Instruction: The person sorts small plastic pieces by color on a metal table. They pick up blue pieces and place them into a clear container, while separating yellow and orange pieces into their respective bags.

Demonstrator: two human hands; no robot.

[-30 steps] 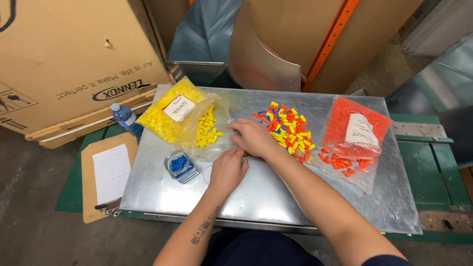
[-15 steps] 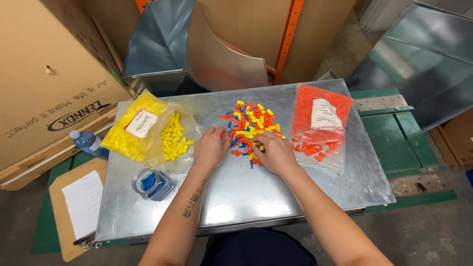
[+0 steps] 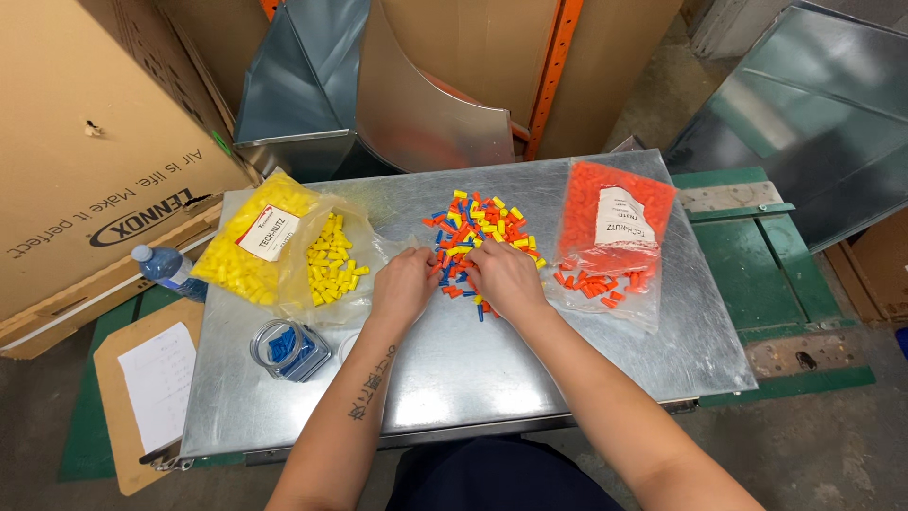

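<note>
A loose pile of small orange, yellow and blue plastic connectors (image 3: 480,227) lies on a shiny metal sheet (image 3: 492,369). My left hand (image 3: 405,284) rests at the pile's near left edge, fingers curled among the pieces. My right hand (image 3: 507,276) sits at the near right edge, fingers also curled into the pile. What either hand pinches is hidden. A clear bag of yellow connectors (image 3: 274,248) lies to the left. To the right lies a clear bag of orange connectors (image 3: 613,227).
A small clear tub of blue connectors (image 3: 288,350) stands at the near left. A water bottle (image 3: 168,271) and a clipboard with paper (image 3: 156,383) lie off the sheet's left side. A large cardboard box (image 3: 85,142) and sheet-metal ducts (image 3: 378,95) stand behind.
My hands moved from the sheet's left part onto the mixed pile and closed in on its near edge. The view shifted, bringing the pile to the centre.
</note>
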